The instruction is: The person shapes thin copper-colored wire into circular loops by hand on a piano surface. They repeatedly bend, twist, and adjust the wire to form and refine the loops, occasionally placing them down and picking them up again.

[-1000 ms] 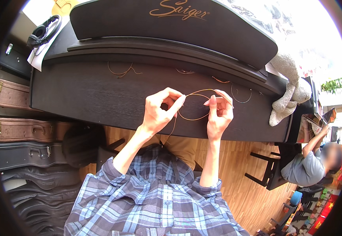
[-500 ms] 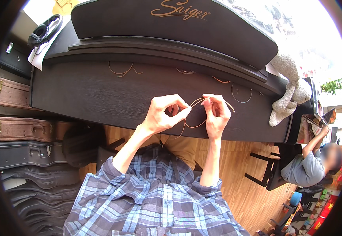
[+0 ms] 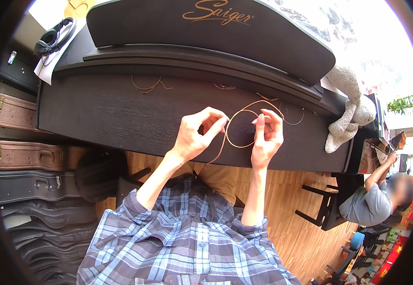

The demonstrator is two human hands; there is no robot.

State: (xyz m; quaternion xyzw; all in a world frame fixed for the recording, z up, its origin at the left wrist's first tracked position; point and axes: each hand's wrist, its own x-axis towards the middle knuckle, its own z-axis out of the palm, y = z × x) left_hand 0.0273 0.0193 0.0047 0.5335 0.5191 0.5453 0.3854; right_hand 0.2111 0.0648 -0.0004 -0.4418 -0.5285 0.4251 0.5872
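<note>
A thin copper-coloured instrument string (image 3: pixel 239 147) hangs in loose loops between my hands, above the black piano lid (image 3: pixel 111 118). My left hand (image 3: pixel 194 133) pinches it between thumb and forefinger at the loop's left side. From there a tail of string curves down toward the lid's front edge. My right hand (image 3: pixel 268 140) is at the right side of the loops, thumb and fingers closed on the string. One wide arc passes above and behind the right fingers. Exactly where the right fingertips grip is hard to make out.
Loose strings (image 3: pixel 149 89) lie farther back on the lid. A grey plush toy (image 3: pixel 346 123) drapes over its right end; headphones (image 3: pixel 50 40) rest at the far left. Instrument cases (image 3: pixel 26 156) are stacked at left. A person (image 3: pixel 370 202) sits at right by a black bench (image 3: pixel 327 202).
The string has spread from narrow loops into wider ones, its upper arc rising. My right hand has shifted slightly right and my left fingertips slightly up and left.
</note>
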